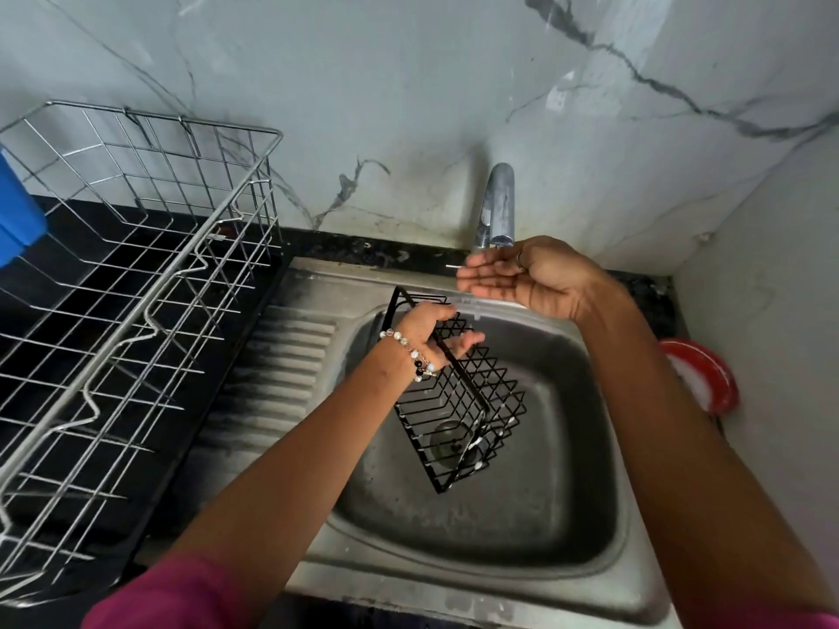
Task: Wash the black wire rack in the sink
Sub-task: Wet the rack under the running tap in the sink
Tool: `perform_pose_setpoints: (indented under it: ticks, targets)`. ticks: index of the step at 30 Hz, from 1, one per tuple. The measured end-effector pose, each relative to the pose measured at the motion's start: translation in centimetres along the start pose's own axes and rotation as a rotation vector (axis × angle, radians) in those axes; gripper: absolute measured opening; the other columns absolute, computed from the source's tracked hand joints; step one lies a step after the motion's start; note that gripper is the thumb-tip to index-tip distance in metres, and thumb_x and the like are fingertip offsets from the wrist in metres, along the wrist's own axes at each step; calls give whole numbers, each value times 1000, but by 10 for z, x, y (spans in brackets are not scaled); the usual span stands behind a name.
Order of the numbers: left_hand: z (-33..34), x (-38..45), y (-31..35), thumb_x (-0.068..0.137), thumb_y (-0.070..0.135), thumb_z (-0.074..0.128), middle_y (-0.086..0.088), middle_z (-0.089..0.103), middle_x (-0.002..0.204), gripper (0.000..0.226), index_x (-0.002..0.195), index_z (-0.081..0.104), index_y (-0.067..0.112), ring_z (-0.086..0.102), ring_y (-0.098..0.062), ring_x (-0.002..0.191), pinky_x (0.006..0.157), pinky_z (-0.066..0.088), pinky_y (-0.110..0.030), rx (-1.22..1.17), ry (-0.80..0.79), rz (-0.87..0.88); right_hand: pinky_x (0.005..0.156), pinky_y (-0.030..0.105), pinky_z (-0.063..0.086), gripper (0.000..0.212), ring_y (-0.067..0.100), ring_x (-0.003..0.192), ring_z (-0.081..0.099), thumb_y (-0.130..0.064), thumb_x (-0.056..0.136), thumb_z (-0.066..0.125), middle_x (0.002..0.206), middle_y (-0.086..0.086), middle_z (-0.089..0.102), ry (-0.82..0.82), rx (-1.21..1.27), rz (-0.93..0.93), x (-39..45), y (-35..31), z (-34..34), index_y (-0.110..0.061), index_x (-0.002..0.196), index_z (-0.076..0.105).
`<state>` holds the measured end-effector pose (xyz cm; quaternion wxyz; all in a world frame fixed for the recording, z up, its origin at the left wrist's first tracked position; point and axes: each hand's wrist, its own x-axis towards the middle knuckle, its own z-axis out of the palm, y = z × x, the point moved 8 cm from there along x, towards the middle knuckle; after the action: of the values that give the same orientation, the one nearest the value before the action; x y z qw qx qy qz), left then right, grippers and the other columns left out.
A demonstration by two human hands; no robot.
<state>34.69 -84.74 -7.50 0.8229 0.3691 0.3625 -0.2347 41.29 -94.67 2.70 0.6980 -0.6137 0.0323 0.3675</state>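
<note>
The black wire rack (458, 410) hangs tilted over the steel sink (522, 537), with its lower end above the drain and bits of white foam on its wires. My left hand (431, 331), with a bead bracelet on the wrist, grips the rack's upper rim bar. My right hand (517, 276) is held palm up with straight fingers right under the spout of the chrome tap (497, 206), and holds nothing.
A large silver wire dish rack (136, 274) stands on the black counter at the left, beside the sink's ribbed drainboard (281, 365). A blue object (16, 220) sits at the far left edge. A red-rimmed round container (703, 379) lies right of the sink. Marble-patterned wall behind.
</note>
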Motion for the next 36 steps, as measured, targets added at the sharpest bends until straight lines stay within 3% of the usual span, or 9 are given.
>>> perform_pose_setpoints:
  ticks: [2,4,7,11,14,19,24,28,36]
  targets:
    - [2,0,3,98,7,42,-33,68,78,8,101,49,3,63,-22,83,42,47,-17,-20,-3,42,82,37,58,33,34,99,69,12,95,31,107,28,67,0,-1,7,0,-1,-1,12,110,60]
    - [2,-1,5,99,3,36,-31,66,71,14,90,46,2,57,-26,96,38,45,-14,-50,18,83,78,36,59,30,34,93,70,14,93,33,106,29,67,76,-71,-7,1,-3,-8,12,106,61]
    - [6,-1,6,102,6,32,-23,53,89,20,88,48,5,58,-32,89,39,45,-13,-148,43,129,85,39,57,34,35,97,69,17,92,31,106,29,66,9,-104,-4,1,-1,-3,12,109,61]
    - [4,2,3,100,0,38,-19,46,122,24,96,53,18,45,-49,123,59,61,-38,-276,100,137,89,41,55,34,36,102,67,16,91,32,111,31,65,-7,-64,-1,1,2,-3,13,110,61]
    - [7,4,3,101,-2,32,-18,45,129,30,91,52,19,44,-54,122,67,59,-50,-349,54,147,89,40,55,34,35,102,68,18,90,34,112,31,65,3,-71,-18,1,2,-7,12,109,62]
    - [10,9,3,97,-7,29,-15,54,94,34,92,51,17,49,-41,120,95,35,-70,-474,0,179,82,37,58,34,35,97,69,19,90,33,109,31,65,29,-131,1,-1,-1,-13,14,109,61]
    - [14,8,0,95,-4,32,-18,51,112,30,88,51,18,52,-39,109,93,37,-65,-484,-8,205,84,38,57,36,37,100,68,18,92,30,108,31,66,-53,-128,42,-4,5,-13,13,113,60]
    - [14,5,-3,93,-6,31,-19,49,109,31,83,49,17,51,-39,94,96,40,-63,-526,-1,218,77,34,59,31,35,96,69,17,90,37,110,32,65,51,-144,21,-2,4,-26,12,109,62]
    - [15,2,2,89,-7,31,-19,45,112,34,71,43,18,49,-37,106,94,40,-64,-589,-43,232,85,39,57,34,36,98,69,18,89,35,109,31,65,101,-90,-3,-3,9,-35,14,111,60]
